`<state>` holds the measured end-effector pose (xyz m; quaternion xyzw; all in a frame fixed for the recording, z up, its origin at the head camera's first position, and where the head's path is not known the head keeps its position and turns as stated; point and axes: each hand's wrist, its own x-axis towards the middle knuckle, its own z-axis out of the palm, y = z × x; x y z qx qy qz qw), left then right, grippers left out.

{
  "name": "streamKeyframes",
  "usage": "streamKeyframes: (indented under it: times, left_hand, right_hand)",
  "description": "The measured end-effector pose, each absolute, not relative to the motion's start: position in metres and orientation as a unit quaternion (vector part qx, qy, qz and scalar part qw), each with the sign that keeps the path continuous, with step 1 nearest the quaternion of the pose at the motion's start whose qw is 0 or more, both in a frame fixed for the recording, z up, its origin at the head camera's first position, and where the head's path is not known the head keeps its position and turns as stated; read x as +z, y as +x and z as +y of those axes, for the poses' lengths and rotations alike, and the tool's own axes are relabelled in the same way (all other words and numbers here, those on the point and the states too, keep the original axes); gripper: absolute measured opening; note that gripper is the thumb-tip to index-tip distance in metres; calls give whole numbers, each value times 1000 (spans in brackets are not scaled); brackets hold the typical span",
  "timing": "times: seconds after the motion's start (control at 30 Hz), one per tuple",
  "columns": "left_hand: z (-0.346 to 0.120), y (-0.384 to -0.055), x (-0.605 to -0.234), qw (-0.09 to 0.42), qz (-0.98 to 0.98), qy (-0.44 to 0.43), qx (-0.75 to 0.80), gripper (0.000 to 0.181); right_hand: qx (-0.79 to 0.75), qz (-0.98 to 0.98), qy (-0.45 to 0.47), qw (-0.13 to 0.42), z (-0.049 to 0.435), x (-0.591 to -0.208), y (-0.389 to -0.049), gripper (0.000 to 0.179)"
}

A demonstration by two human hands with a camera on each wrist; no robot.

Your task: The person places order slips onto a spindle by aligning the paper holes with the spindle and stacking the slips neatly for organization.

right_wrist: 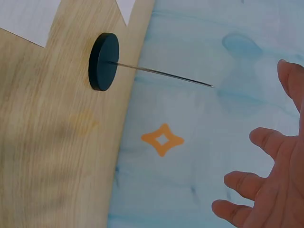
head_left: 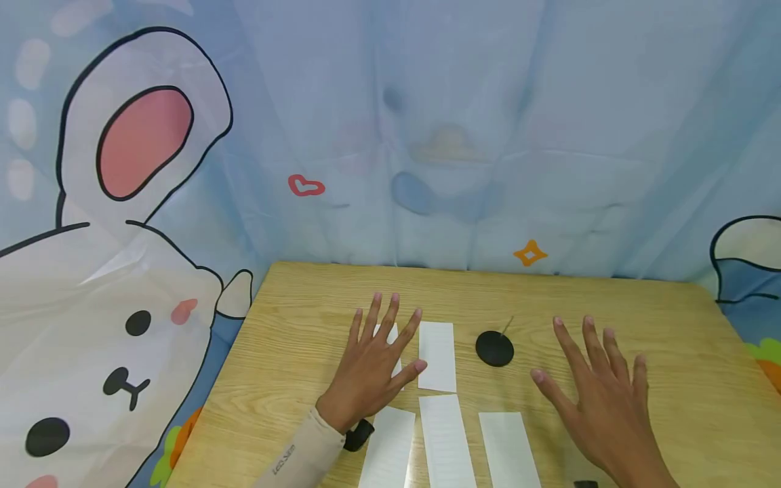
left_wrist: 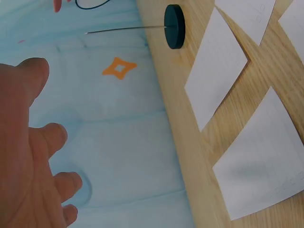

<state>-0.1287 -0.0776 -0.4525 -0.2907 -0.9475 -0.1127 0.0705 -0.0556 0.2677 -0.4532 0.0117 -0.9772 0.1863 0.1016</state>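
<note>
A receipt spike (head_left: 495, 349), with a round black base and a thin metal rod pointing up, stands on the table between the two hands. My left hand (head_left: 369, 369) is held over the left part of the table, fingers spread and holding nothing. It partly covers one white paper slip (head_left: 393, 333). Beside it lies another slip (head_left: 436, 356), and nearer the front are a left slip (head_left: 386, 451), a middle slip (head_left: 448, 440) and a right slip (head_left: 510, 451). To the right of the spike hovers my right hand (head_left: 604, 400), also spread and holding nothing.
Light wood covers the tabletop (head_left: 683, 379). Behind it hangs a blue curtain (head_left: 342, 102) with cartoon prints, reaching down to the table's back edge. A black strap piece (head_left: 358, 435) sits at my left wrist, by the beige sleeve (head_left: 308, 447).
</note>
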Motion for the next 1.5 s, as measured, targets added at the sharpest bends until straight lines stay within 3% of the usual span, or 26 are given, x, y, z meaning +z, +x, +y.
streamKeyframes:
  times: [0.5,0.83,1.2,1.5]
  left_hand:
    - [-63,-130,-462,86,-937,-313,-130,65]
    - [-52,-130,-471,144,-913,-346,-160,60]
    - [-40,-128,-480,159,-882,-385,-222,60]
    - [-26,-127,-485,165,-861,-404,-262,47]
  right_hand:
    - [221,-968,8,118,266,-461,-42,80]
    - [229,-966,-16,123,264,-466,-31,80]
    - [266,-949,-12,169,256,-473,-20,76]
    - [275,-942,-21,191,254,-483,-12,78]
